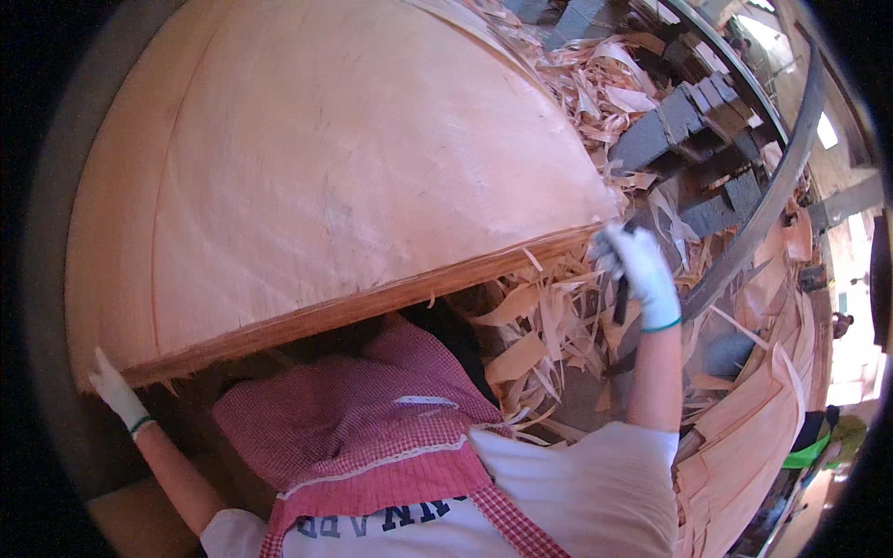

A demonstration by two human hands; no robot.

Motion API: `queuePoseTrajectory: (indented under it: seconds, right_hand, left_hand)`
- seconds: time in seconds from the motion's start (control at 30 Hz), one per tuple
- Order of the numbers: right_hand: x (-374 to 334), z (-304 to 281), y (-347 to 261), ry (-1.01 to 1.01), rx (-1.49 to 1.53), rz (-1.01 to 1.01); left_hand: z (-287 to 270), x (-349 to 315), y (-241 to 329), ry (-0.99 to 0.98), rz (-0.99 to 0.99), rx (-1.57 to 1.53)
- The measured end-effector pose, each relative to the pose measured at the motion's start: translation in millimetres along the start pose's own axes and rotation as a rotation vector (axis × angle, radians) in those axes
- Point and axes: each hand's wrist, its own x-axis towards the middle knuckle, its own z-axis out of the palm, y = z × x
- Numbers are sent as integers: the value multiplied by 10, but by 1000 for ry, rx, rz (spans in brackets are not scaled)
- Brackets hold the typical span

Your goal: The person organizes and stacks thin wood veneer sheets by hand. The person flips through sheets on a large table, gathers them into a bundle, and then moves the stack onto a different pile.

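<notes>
A thick stack of pale wood veneer sheets lies before me, its layered front edge facing my body. My left hand, in a white glove, rests at the near left corner, a finger stretched up onto the top sheet; its other fingers are hard to make out. At the near right corner is my right hand, also gloved, with fingers curled round a slim dark tool. Part of that tool is hidden by the glove, so its kind is unclear. A few thin splinters stick out from the stack's front edge.
Torn veneer strips litter the ground beside the stack. Grey blocks are piled at the far right, behind a long curved bar. More veneer sheets lean at the lower right. A checked red apron covers my front.
</notes>
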Motion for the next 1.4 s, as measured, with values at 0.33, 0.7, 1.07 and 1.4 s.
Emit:
queuePoseTrajectory:
  seconds: [0.33,0.7,1.07,1.4]
  right_hand:
    - [-32,779,125,357,-160,-198]
    - [-118,1381,102,358,822,39]
    - [177,1807,559,447,689,-160]
    - [123,1917,651,459,727,-66]
  left_hand:
    - [66,475,-630,-374,-210,-499]
    - [193,407,-526,33,251,-389]
    - [468,102,-778,32,-55,-712]
    - [391,276,-847,-168,-133,-530]
